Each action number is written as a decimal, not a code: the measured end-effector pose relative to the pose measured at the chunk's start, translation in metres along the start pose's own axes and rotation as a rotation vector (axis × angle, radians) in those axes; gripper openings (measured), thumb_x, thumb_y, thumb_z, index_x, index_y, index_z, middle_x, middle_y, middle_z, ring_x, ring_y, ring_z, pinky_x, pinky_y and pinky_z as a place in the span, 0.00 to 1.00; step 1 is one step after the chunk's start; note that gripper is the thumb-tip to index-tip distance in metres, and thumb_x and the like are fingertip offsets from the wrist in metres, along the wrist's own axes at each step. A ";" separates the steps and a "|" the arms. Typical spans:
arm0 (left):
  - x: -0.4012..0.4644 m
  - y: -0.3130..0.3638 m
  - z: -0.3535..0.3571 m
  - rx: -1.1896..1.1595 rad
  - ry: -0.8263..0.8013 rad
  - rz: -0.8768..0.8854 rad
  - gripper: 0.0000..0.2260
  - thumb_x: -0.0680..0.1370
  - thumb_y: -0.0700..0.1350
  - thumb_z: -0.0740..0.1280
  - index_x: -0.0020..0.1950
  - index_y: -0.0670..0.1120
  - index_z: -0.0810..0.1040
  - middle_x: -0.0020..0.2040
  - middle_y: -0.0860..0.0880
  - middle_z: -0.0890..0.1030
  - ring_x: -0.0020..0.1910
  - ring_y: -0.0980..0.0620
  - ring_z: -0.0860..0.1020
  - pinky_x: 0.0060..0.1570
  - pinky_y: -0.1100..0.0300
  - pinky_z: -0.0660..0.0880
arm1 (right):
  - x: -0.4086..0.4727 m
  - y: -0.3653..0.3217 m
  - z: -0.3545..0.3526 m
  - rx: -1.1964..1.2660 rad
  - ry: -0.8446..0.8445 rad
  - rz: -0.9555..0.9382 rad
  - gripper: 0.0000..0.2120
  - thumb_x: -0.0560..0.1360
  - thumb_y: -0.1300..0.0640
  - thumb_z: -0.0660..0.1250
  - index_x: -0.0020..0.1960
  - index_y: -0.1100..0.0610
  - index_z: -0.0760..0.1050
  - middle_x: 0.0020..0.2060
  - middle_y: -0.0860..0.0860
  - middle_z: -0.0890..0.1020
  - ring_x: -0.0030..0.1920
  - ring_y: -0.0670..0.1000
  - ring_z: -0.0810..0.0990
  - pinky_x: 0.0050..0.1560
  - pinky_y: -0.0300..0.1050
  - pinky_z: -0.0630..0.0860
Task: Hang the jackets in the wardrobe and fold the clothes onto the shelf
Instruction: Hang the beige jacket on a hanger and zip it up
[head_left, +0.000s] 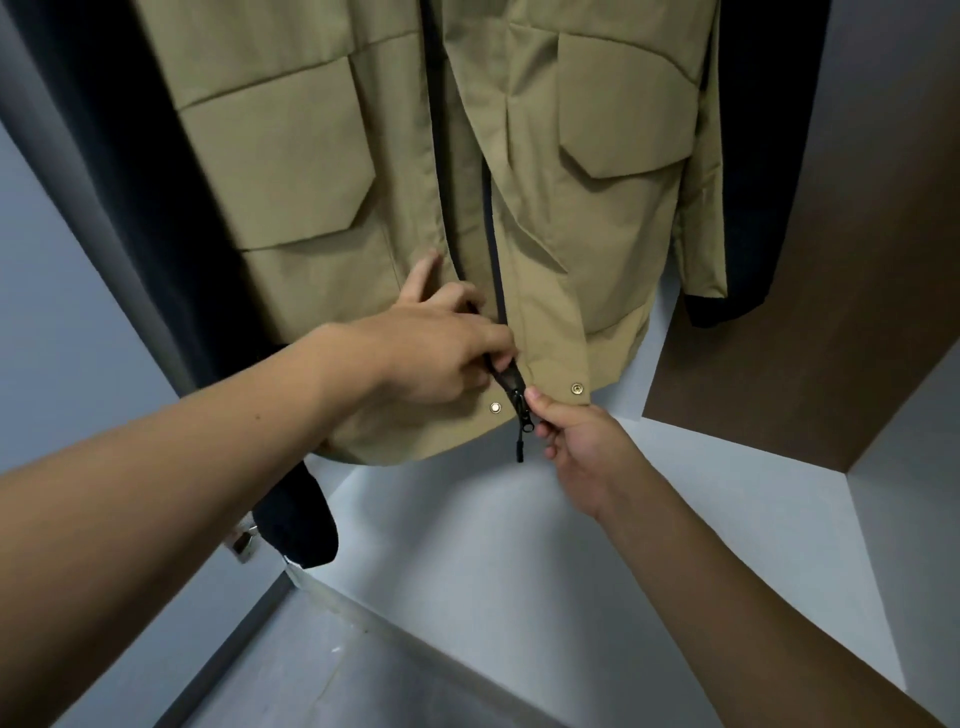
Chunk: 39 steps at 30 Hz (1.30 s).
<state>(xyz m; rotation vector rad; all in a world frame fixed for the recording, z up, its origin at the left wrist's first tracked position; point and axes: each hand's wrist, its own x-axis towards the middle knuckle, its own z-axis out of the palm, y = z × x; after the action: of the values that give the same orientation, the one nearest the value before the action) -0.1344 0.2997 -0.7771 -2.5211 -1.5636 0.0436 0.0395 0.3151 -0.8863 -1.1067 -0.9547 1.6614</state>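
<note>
No legible text, label, brand, number or sign showing anywhere in frame. Khaki jacket (519, 156), filling upper centre of frame: pocket flaps and front panels showing plain fabric, no print. Two metal snap studs (576, 388) near hem, centre of frame: any embossing too small to read. Zipper slider (521, 402) and pull, centre of frame: no marking readable. Dark garments at upper left and upper right: no lettering showing.

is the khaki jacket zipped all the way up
No, the khaki jacket hangs open above the hem, where both hands are only working at the zipper slider.
</note>
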 end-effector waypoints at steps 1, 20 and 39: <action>0.002 0.000 0.000 0.008 -0.016 0.011 0.07 0.79 0.53 0.64 0.57 0.58 0.73 0.52 0.61 0.73 0.67 0.54 0.59 0.71 0.40 0.32 | 0.000 0.000 -0.001 -0.014 0.005 0.000 0.12 0.73 0.56 0.73 0.54 0.58 0.76 0.36 0.45 0.76 0.35 0.44 0.68 0.36 0.38 0.62; -0.006 0.010 0.018 -0.375 0.170 -0.135 0.08 0.80 0.48 0.66 0.42 0.51 0.77 0.39 0.59 0.74 0.50 0.57 0.62 0.55 0.55 0.52 | -0.002 0.000 0.013 0.069 -0.013 -0.010 0.13 0.74 0.55 0.72 0.56 0.58 0.78 0.44 0.51 0.75 0.37 0.45 0.67 0.39 0.40 0.62; -0.030 0.053 0.043 -0.337 0.446 -0.361 0.08 0.75 0.56 0.66 0.45 0.53 0.79 0.40 0.57 0.76 0.46 0.55 0.76 0.54 0.53 0.66 | -0.013 -0.018 0.003 0.017 -0.104 0.068 0.04 0.75 0.50 0.70 0.42 0.49 0.79 0.31 0.42 0.78 0.32 0.42 0.68 0.35 0.39 0.59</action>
<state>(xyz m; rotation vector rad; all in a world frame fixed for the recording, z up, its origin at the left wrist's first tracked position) -0.1056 0.2555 -0.8301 -2.1936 -1.9058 -0.8279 0.0439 0.3078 -0.8652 -1.0600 -0.9762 1.7939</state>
